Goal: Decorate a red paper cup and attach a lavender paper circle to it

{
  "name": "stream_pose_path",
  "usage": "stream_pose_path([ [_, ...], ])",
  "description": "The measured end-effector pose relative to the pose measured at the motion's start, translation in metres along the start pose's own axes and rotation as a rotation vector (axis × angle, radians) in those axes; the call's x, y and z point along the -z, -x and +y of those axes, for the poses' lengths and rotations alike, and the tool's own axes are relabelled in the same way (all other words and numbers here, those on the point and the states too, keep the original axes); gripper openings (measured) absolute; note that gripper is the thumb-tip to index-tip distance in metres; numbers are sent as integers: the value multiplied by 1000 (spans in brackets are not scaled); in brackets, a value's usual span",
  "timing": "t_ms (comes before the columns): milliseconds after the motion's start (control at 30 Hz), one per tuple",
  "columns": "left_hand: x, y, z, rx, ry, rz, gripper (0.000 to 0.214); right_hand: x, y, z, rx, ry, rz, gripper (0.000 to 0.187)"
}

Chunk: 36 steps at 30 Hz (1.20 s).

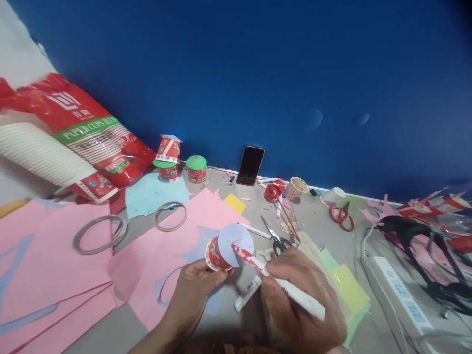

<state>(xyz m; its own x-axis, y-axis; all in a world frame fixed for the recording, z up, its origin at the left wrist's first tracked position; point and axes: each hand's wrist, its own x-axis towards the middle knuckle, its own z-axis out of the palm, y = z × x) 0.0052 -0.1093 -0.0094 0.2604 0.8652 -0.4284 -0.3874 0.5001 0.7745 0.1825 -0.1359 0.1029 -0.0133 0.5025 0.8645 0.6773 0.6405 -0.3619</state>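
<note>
My left hand (191,292) is closed around a small red patterned paper cup (213,255), which is tilted toward the right. A round lavender paper disc (230,241) covers one end of the cup. In my right hand (306,270) is a white marker (304,299) with a red-stained front end. Its tip meets or hovers just over the disc; contact is hard to tell. Below the disc lies a white cylinder, perhaps the marker's cap (245,297). Black-handled scissors (272,228) and a white pen (254,230) rest just beyond my right hand.
Pink paper sheets (55,246) and two tape rings (170,216) spread on the left. Behind stand decorated cups (169,152), a green-topped cup (196,169) and a phone (250,165). Right are red-handled scissors (342,216), a power strip (400,290) and cables.
</note>
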Motion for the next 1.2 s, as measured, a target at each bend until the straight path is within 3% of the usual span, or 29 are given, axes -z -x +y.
stream_pose_path([
  [1200, -1, 0, 2, 6, 3, 9, 42, 0, 4, 0, 2, -28, 24, 12],
])
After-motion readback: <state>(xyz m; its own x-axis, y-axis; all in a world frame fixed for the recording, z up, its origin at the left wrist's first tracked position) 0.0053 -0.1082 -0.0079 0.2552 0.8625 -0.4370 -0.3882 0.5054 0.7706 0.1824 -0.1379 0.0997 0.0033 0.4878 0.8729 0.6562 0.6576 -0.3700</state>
